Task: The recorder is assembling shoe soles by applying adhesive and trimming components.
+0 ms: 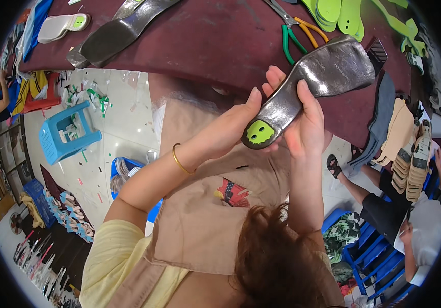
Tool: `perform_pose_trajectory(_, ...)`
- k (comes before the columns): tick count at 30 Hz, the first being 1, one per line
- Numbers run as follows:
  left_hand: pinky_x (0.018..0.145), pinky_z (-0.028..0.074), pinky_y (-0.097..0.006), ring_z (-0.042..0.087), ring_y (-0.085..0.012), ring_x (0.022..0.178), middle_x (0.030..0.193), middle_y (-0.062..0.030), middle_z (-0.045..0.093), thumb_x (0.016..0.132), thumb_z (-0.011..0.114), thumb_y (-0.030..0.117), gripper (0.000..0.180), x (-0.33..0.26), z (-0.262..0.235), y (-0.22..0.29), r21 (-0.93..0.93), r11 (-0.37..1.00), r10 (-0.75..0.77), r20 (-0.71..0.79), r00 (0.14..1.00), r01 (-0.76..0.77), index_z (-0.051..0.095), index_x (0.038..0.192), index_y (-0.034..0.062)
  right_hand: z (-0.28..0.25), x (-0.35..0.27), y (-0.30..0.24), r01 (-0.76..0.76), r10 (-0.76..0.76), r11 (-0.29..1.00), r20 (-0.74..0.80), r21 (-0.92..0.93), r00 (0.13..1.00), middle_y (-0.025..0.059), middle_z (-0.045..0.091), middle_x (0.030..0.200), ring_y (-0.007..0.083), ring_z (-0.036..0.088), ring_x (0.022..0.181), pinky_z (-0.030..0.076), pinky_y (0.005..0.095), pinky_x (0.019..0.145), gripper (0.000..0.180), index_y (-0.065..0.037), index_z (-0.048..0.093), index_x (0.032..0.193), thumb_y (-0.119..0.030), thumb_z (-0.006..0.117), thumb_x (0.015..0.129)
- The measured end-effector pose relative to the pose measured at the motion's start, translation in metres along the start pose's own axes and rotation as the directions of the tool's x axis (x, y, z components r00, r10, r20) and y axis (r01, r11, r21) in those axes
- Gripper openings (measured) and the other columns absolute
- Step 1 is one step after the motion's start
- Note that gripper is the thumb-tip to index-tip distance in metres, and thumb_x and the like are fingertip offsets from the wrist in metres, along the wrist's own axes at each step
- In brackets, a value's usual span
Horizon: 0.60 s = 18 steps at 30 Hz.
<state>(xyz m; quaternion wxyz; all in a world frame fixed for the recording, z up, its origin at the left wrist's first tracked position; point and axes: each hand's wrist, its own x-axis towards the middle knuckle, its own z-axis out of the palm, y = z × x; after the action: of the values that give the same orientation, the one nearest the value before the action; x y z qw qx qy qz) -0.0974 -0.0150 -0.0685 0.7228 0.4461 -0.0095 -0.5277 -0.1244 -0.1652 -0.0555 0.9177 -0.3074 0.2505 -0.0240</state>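
Note:
A dark, shiny sandal insole lies slantwise across both hands, its wide end toward the upper right. On its narrow heel end sits a bright green patch with two dark dots and a scalloped edge. My left hand grips the left edge near the heel, thumb along the side. Opposite, my right hand holds the insole from its right side, thumb on the edge and palm beneath. Some fingers are hidden under the piece. Just beyond are scissors and green-and-orange-handled cutting tools on the maroon table.
Other dark insoles and a pale insole with a green patch lie at the table's left. Green sole pieces are piled far right. A blue stool stands on the floor left; stacked beige soles and people are at right.

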Motion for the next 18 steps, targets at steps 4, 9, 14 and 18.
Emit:
perform_pose_trajectory(4, 0.070, 0.057, -0.031, 0.067, -0.0201, 0.077, 0.091, -0.0147, 0.065, 0.098, 0.027, 0.052, 0.063, -0.0021, 0.0009, 0.0027, -0.093, 0.993, -0.061, 0.062, 0.996, 0.067, 0.052, 0.114, -0.0034, -0.0091, 0.0027, 0.0000, -0.086, 0.086, 0.996, 0.003, 0.001, 0.996, 0.0252, 0.054, 0.122, 0.0314, 0.057, 0.110, 0.048, 0.0417, 0.094, 0.043, 0.012, 0.046, 0.120, -0.024, 0.048, 0.097)
perform_pose_trajectory(9, 0.066, 0.056, -0.030, 0.067, -0.0186, 0.073, 0.087, -0.0128, 0.065, 0.094, 0.052, 0.035, 0.041, -0.0026, 0.0002, 0.0016, -0.004, 0.998, -0.062, 0.021, 0.998, 0.062, 0.053, 0.108, -0.0031, -0.0026, 0.0023, 0.0021, -0.069, 0.067, 0.994, -0.029, -0.082, 0.997, 0.0245, 0.057, 0.118, 0.0288, 0.059, 0.104, 0.050, 0.0399, 0.091, 0.043, 0.012, 0.048, 0.119, -0.024, 0.049, 0.096)
perform_pose_trajectory(14, 0.072, 0.054, -0.029, 0.066, -0.0170, 0.080, 0.092, -0.0115, 0.065, 0.089, 0.063, 0.022, 0.034, -0.0056, 0.0037, 0.0059, 0.035, 0.996, -0.087, 0.018, 0.996, 0.087, 0.052, 0.110, -0.0029, -0.0022, 0.0028, 0.0042, -0.066, 0.063, 0.993, -0.038, -0.101, 0.997, 0.0249, 0.058, 0.115, 0.0287, 0.060, 0.102, 0.051, 0.0390, 0.089, 0.043, 0.013, 0.048, 0.118, -0.024, 0.050, 0.095)
perform_pose_trajectory(18, 0.082, 0.050, -0.029, 0.063, -0.0154, 0.092, 0.097, -0.0096, 0.065, 0.090, 0.062, 0.025, 0.036, -0.0038, -0.0049, 0.0019, 0.139, 0.988, 0.027, 0.226, 0.974, -0.060, 0.052, 0.113, -0.0011, -0.0109, 0.0037, 0.0024, -0.096, 0.096, 0.989, -0.010, -0.116, 0.995, 0.0250, 0.059, 0.114, 0.0283, 0.061, 0.102, 0.052, 0.0379, 0.086, 0.041, 0.011, 0.049, 0.117, -0.023, 0.051, 0.094)
